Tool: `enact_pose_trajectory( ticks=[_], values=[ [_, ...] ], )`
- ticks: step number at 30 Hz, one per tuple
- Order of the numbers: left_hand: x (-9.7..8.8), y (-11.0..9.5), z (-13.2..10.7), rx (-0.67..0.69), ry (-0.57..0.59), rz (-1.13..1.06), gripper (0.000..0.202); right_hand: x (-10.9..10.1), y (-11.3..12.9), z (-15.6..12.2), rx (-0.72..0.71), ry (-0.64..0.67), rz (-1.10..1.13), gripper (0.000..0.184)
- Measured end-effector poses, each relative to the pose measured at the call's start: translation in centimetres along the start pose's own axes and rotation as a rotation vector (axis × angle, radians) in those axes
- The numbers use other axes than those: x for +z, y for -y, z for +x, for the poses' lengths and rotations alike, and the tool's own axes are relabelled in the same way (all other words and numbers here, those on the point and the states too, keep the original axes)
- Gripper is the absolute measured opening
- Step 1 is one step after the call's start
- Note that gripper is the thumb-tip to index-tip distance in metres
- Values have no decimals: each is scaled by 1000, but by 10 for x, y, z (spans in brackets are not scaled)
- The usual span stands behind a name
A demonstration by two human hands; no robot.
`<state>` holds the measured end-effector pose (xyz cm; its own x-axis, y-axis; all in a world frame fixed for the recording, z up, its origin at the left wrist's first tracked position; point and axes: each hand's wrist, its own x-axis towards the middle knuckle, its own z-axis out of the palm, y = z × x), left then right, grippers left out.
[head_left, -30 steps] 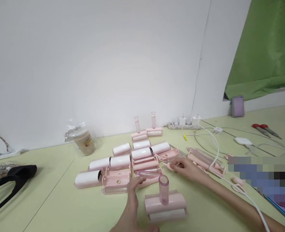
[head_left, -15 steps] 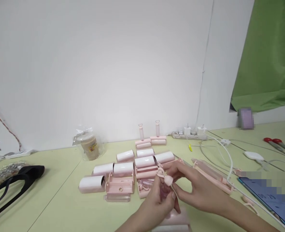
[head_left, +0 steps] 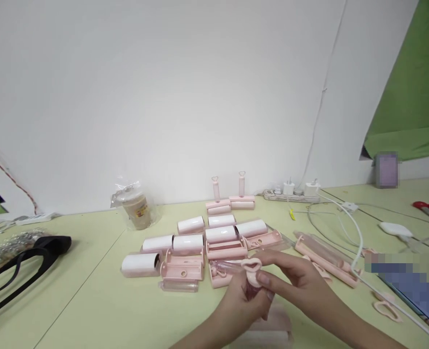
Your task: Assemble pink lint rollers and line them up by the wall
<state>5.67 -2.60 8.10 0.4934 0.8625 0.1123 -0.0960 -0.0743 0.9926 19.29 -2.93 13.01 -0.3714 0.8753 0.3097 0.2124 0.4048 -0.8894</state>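
At the lower middle of the frame, my left grip [head_left: 238, 305] is closed around a translucent pink plastic tube [head_left: 251, 292], most of it hidden by my fingers. My right grip [head_left: 298, 283] pinches a pale pink plastic cap with a heart-shaped loop [head_left: 251, 270], which sits at the tube's upper end with the loop uppermost. Just below my hands, partly covered by them, a pale pink roller body with a white roll [head_left: 272, 324] lies on the pale green counter [head_left: 91, 295]; whether the tube joins it I cannot tell from here. I judge the step in hand to be seating the cap on the tube. To do it well, I should hold the tube steady low down, keep the cap square to its mouth, and press or turn from the cap's solid base, since the thin loop could bend. My thumbs should stay clear of the seam. I cannot see whether the cap is fully home, so an even seam all round is worth checking. The two pink rollers with upright handles [head_left: 230, 204] near the wall, at the middle of the frame, give me a pattern for a straight loop.
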Motion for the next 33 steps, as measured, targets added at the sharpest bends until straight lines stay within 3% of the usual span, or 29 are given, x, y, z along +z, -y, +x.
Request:
enact_pose_trajectory(
  ticks=[7,14,21,25,28,33],
  values=[
    [-2,-5,-2,-44,26,24,41,5,-6,-3,-66,-41,13,9],
    [-5,-5,-2,7,97,-14,43,7,-9,-5,40,-14,190,18],
    [-7,-2,-2,-25,80,36,34,6,0,3,27,110,17,18],
    [-5,-12,-3,-76,120,-52,24,12,2,5,-62,91,-10,32],
    [-4,-20,-5,-94,206,-96,25,16,3,2,-129,53,-13,31],
    [-5,-17,-5,-107,189,-115,28,21,-1,-2,-163,31,78,30]
  ],
)
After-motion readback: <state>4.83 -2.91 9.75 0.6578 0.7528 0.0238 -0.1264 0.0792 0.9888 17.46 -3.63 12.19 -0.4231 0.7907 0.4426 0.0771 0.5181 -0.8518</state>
